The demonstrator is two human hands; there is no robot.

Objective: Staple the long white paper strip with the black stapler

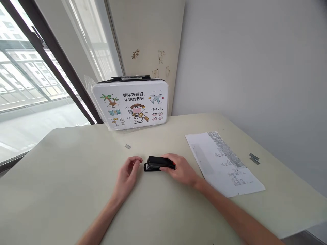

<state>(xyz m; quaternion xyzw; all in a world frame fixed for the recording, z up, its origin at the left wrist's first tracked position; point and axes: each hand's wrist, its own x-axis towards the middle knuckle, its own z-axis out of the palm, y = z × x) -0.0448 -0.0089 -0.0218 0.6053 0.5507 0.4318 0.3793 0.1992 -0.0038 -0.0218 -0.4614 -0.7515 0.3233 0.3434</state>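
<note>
A black stapler (158, 160) lies on the table in front of me, its front end pointing left. My right hand (180, 168) is wrapped round its rear half, fingers on top and thumb along the near side. The upper arm of the stapler is slightly raised from its base at the front. Just left of that end, my left hand (127, 173) is curled with thumb and index fingertips close together, apart from the stapler. Whether those fingertips pinch anything small cannot be made out. Beyond the left hand lies a short strip of staples (127, 146).
Printed paper sheets (204, 163) lie right of the stapler. Farther right are two more staple strips (254, 158). A white cartoon-printed case (153, 119) in clear plastic stands at the table's (76, 177) back. A wall rises on the right, a window on the left.
</note>
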